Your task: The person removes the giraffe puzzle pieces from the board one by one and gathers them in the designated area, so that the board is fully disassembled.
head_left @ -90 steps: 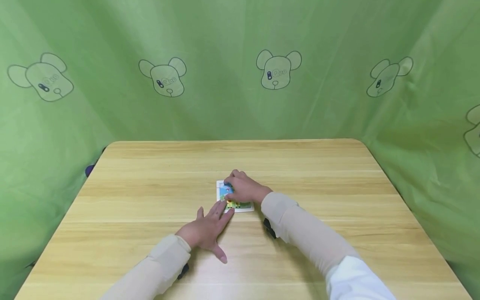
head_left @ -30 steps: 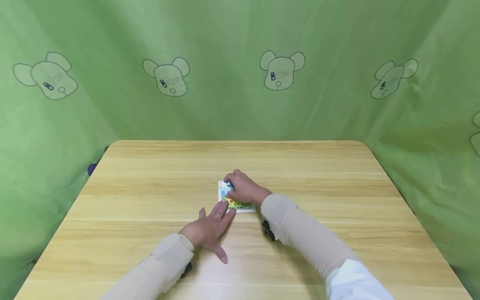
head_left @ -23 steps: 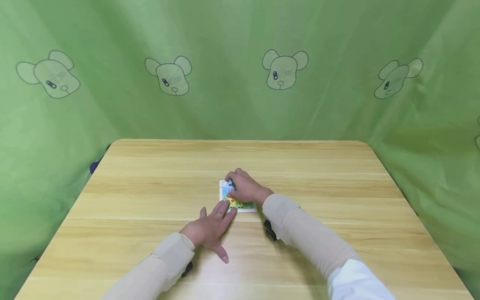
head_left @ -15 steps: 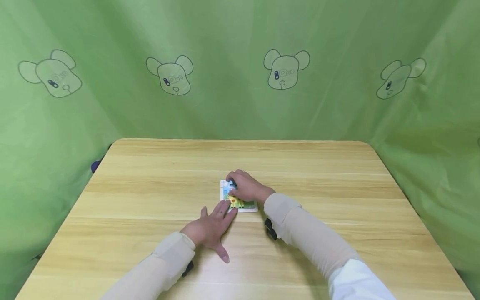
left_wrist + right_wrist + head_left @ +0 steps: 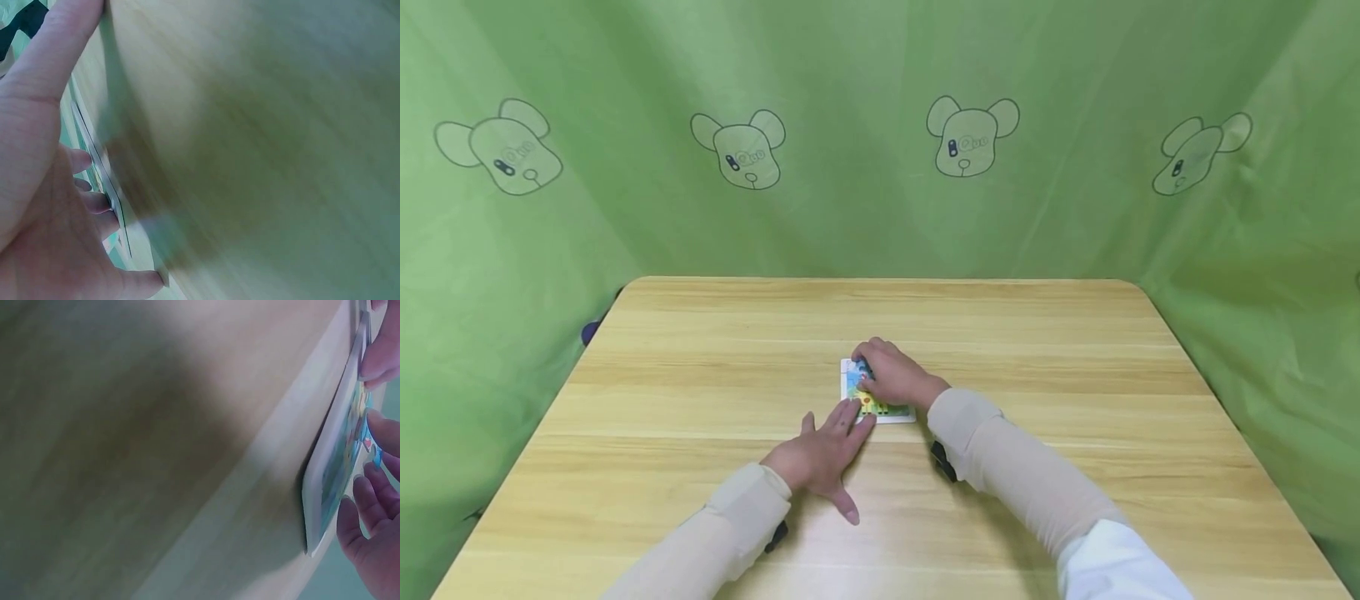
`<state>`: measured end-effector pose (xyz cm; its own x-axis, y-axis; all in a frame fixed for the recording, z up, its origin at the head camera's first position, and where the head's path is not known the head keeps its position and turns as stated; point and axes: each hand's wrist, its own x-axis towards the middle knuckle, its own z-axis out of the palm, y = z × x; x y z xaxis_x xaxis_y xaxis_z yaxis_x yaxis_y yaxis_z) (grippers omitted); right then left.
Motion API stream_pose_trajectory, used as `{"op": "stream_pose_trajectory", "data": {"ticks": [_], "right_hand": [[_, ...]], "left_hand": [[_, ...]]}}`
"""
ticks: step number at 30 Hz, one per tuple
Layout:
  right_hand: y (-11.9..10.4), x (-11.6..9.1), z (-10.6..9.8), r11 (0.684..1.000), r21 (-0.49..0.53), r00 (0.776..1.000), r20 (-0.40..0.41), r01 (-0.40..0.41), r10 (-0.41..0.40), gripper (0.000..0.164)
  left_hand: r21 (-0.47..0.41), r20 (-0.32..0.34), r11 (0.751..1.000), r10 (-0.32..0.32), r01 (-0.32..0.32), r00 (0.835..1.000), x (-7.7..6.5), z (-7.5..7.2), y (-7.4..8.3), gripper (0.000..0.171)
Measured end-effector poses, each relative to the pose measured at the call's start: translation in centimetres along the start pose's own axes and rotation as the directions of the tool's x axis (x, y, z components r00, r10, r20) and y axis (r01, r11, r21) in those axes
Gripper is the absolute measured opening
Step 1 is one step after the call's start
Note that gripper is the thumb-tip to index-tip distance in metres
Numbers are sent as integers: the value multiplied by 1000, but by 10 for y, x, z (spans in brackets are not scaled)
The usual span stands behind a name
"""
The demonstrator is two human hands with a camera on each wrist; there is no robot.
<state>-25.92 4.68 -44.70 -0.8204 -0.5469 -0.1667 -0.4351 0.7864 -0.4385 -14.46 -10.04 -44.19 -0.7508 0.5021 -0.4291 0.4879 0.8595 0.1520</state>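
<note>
A small picture jigsaw puzzle in a white-rimmed tray [image 5: 844,387] lies flat near the middle of the table, showing a yellow animal on green and blue. My left hand [image 5: 823,454] is spread, its fingertips resting on the tray's near left edge; the left wrist view shows its thumb held apart, over the tabletop. Over the puzzle's far part, my right hand [image 5: 891,375] has its fingers bent. In the right wrist view its thumb and fingers pinch a small blue-and-red puzzle piece [image 5: 377,456], tilted above the picture. The right hand hides the puzzle's far right part in the head view.
The wood-grain table [image 5: 700,367] has rounded far corners. Green cloth [image 5: 857,208] printed with bear heads hangs behind it and on both sides. A dark purple object [image 5: 590,332] shows past the table's left edge.
The head view has shifted slightly, so the scene sits further right. My right thumb has drawn back a little, and more of the yellow animal shows. The left hand stays at the tray's edge.
</note>
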Motion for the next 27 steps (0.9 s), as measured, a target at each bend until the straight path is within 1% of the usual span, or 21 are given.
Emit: {"op": "stream_pose_trajectory", "data": {"ticks": [10, 15, 22, 27], "right_hand": [[0, -3, 3, 1000, -14, 999, -50, 5, -6, 39], [0, -4, 4, 999, -26, 997, -72, 31, -33, 36], [-1, -6, 4, 996, -71, 994, -81, 61, -67, 35], [0, -5, 3, 998, -50, 997, -63, 48, -51, 38]], "left_hand": [[-2, -5, 1000, 0, 0, 1000, 0, 1, 0, 137], [11, -3, 1000, -4, 5, 1000, 0, -1, 0, 136], [19, -5, 1000, -2, 2, 1000, 0, 0, 0, 136], [18, -3, 1000, -5, 5, 1000, 0, 0, 1, 136]]}}
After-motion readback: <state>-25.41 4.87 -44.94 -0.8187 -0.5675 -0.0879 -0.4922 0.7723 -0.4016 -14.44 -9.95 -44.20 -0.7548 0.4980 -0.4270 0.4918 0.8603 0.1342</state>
